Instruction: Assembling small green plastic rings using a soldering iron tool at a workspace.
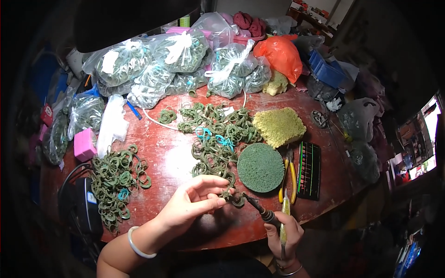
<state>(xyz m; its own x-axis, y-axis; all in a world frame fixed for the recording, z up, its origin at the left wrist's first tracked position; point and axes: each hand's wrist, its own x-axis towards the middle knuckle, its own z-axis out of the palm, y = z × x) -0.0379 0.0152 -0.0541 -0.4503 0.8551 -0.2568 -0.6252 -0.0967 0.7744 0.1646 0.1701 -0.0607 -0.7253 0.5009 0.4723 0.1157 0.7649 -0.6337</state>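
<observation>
The green ring piece sits on the near side of the green disc, by its left edge; the left hand, left of it and palm inward, pinches it between thumb and fingers. Nearer the body than the disc, the right hand curls its fingers around a black pen-like tool, long axis slanting up-left to the piece; tip contact cannot be told.

I have left forearm slanting up from lower left, left hand in a loose thumb-and-finger pinch, right hand lower, apart, curled into a grip.
</observation>
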